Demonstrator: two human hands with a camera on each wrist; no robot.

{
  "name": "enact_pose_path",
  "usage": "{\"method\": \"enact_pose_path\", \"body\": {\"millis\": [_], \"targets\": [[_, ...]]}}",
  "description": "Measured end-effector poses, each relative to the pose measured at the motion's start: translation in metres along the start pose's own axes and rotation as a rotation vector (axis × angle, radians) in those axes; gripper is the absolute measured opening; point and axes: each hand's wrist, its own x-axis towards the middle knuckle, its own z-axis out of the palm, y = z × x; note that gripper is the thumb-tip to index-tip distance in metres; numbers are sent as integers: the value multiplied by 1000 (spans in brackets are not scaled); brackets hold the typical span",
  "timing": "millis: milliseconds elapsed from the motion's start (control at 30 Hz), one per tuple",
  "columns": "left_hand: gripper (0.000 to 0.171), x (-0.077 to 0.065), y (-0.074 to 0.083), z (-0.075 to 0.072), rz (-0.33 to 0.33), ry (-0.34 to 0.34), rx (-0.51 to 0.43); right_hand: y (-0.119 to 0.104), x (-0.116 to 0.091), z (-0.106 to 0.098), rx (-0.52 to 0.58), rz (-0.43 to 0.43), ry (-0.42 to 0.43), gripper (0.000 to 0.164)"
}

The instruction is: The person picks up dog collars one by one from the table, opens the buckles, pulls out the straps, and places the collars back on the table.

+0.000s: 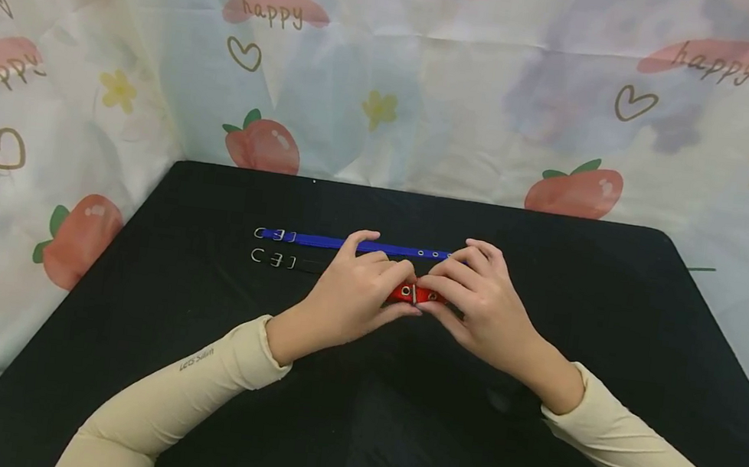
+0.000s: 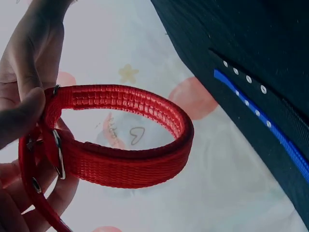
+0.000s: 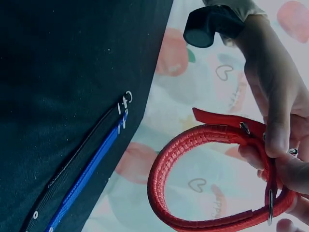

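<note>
A red pet collar (image 1: pixel 402 293) with metal eyelets is held between both hands over the black table. My left hand (image 1: pixel 357 289) pinches it from the left, thumb below and index finger above. From the right, my right hand (image 1: pixel 487 308) grips the collar with thumb and fingers, close beside the left fingertips. In the left wrist view the padded collar (image 2: pixel 128 169) forms a loop, with a metal ring and a strap end hanging down at the fingers. The right wrist view shows the same loop (image 3: pixel 157 179) and a pointed strap end sticking out; the fingers partly cover the buckle area.
Behind the hands, a blue collar (image 1: pixel 345 244) lies straight across the black table (image 1: pixel 225 386). A black collar (image 1: pixel 304 265) lies parallel in front of it, its right part hidden by the hands. A printed cloth (image 1: pixel 431 101) hangs behind the table.
</note>
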Motion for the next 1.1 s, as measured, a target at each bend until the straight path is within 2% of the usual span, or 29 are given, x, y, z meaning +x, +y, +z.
{"method": "enact_pose_path", "body": {"millis": [100,267,400,533,700,933,1033,1100], "targets": [[31,1,-1,1,40,19,67,0,-1,1,11,20,-13,42],[27,0,-3,1,79,18,104,0,-4,1,36,64,-38,43],[19,0,-3,2,95,47,135,-1,-3,1,29,73,-33,44],[12,-1,-2,4,80,76,132,-2,-2,1,24,65,-34,45],[12,-5,-3,5,45,42,96,1,-3,0,39,42,-24,42],[17,-12,-3,8,21,35,63,13,-13,1,188,-10,40,33],[18,-11,-2,10,24,37,57,17,-17,0,212,-12,15,34],[19,-8,0,10,32,41,62,17,-17,-1,164,-10,-35,37]]}}
